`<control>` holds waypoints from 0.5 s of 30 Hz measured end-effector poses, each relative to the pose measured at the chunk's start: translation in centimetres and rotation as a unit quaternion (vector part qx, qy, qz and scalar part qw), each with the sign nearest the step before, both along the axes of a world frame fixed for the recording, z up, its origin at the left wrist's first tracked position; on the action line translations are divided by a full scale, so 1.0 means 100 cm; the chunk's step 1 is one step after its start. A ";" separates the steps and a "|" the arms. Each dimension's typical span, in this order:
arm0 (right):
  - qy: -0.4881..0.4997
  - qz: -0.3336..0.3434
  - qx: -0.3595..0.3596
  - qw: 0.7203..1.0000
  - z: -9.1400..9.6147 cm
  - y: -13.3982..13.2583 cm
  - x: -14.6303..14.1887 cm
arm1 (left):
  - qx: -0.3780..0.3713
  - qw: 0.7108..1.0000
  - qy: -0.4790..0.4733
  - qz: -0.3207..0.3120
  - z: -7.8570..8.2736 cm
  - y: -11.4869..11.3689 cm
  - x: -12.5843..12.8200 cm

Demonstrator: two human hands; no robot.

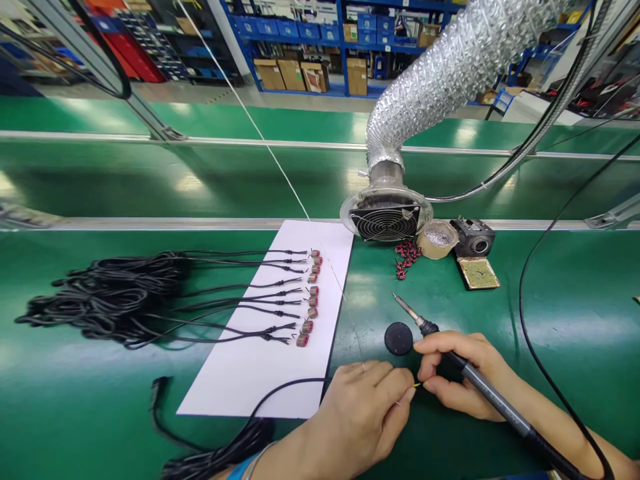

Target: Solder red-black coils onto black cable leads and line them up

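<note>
My left hand (363,410) is closed around the end of a black cable (285,385). A short yellow wire end (417,385) shows at its fingertips. My right hand (473,373) grips a soldering iron (500,403), its metal tip pointing up and left, away from the wire. The right thumb and fingers are close to the yellow wire; whether they pinch it, I cannot tell. Just beyond the hands lies a round black disc (399,339). The cable leads left to a coiled bundle (235,453) at the front edge of view.
A white sheet (215,393) carries several small coil parts (313,301) beside black cable ends (105,293). A fume extractor (386,217) hangs above. Red-black rings (406,257), a tape roll (437,239) and a soldering stand (475,247) sit behind the iron.
</note>
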State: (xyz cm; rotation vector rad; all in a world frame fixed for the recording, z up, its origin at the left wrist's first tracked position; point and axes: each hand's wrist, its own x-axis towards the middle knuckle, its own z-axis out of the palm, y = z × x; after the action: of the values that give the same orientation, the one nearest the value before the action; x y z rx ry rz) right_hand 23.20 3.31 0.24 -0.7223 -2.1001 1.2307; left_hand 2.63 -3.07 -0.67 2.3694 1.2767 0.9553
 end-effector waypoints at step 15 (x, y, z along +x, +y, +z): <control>0.024 -0.006 0.044 0.999 -0.001 -0.002 -0.002 | -0.018 0.999 -0.040 -0.006 -0.005 0.000 0.001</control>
State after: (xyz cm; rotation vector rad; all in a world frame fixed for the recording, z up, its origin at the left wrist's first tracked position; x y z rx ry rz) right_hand 23.01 3.15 0.10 -0.6591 -2.0931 1.1307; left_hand 2.68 -3.03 -1.19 2.2856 1.2376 1.0027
